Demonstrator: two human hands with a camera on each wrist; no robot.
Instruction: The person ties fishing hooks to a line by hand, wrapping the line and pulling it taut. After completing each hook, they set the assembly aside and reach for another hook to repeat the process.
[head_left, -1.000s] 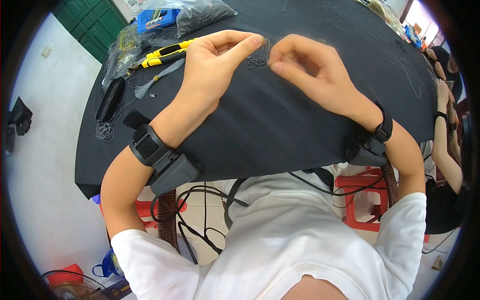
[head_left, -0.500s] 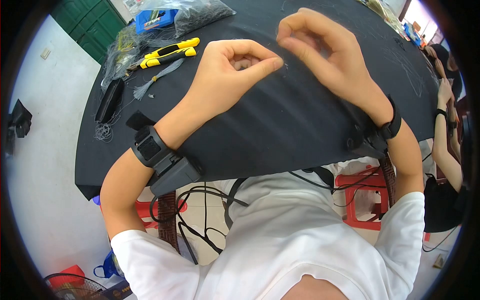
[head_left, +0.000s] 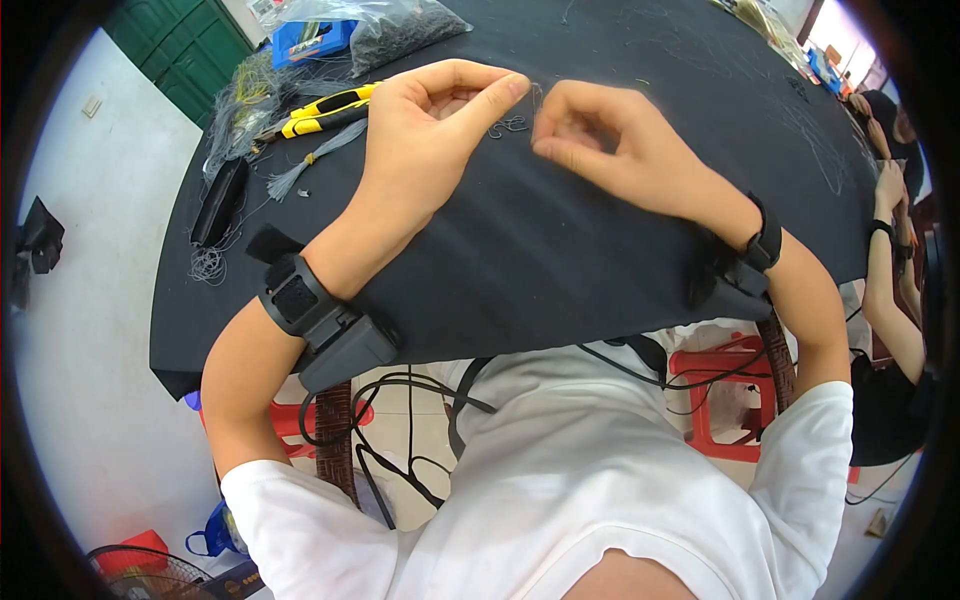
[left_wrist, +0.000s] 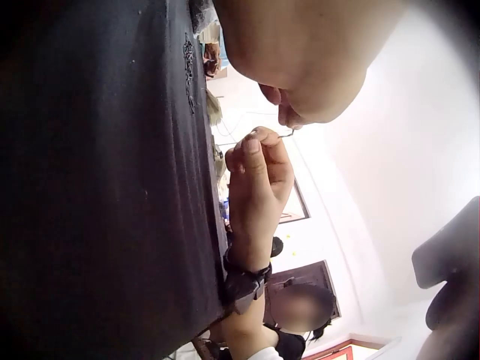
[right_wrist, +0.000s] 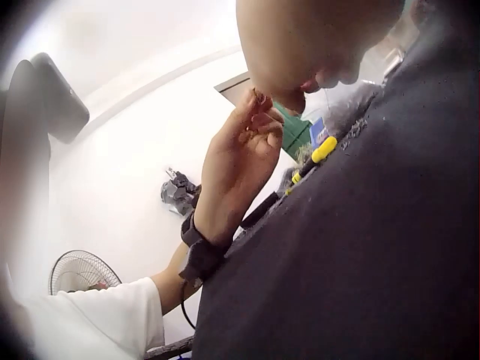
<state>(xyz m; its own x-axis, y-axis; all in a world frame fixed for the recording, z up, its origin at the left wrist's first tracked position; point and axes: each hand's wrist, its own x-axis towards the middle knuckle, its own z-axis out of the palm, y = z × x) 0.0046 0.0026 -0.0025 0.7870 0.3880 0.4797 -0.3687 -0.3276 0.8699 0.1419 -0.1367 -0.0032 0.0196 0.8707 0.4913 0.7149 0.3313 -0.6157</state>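
Observation:
My left hand point(head_left: 422, 135) pinches a small fish hook point(left_wrist: 290, 133) between thumb and forefinger, its thin metal tip jutting out in the left wrist view. Close to its right, my right hand point(head_left: 625, 150) has thumb and forefinger together on a fine line point(head_left: 535, 112) that runs between the two hands' fingertips. Both hands are held above the black-covered table point(head_left: 560, 260). Behind the left fingertips lies a small pile of hooks point(head_left: 508, 126). My right fingers are slightly blurred.
Left of my hands lie yellow-black pliers point(head_left: 318, 122), a tied bundle of grey line point(head_left: 315, 160) and a black case point(head_left: 219, 203). Farther back are tangled line point(head_left: 235, 110), a blue box point(head_left: 312, 42) and a clear bag of dark pieces point(head_left: 405, 38). Another person's arm point(head_left: 888, 230) is at the right edge.
Half a second ago the right hand was higher and farther away, the left nearer and more to the right. Both have since moved back, close to their positions of one second ago.

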